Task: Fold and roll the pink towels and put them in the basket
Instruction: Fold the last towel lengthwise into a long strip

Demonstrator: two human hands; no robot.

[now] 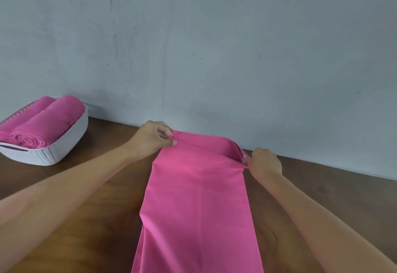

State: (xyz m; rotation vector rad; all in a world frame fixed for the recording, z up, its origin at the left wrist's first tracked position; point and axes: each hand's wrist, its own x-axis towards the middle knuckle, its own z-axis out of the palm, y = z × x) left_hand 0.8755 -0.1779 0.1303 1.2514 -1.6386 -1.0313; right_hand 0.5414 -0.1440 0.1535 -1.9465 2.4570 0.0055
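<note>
A long pink towel lies folded in a narrow strip on the wooden table, running from the near edge toward the wall. Its far end is turned over in a small fold. My left hand pinches the far left corner of that fold. My right hand pinches the far right corner. A white basket stands at the far left by the wall, with two rolled pink towels lying side by side in it.
The brown wooden table meets a grey wall just behind the towel's far end. The basket sits close to that wall at the table's left side.
</note>
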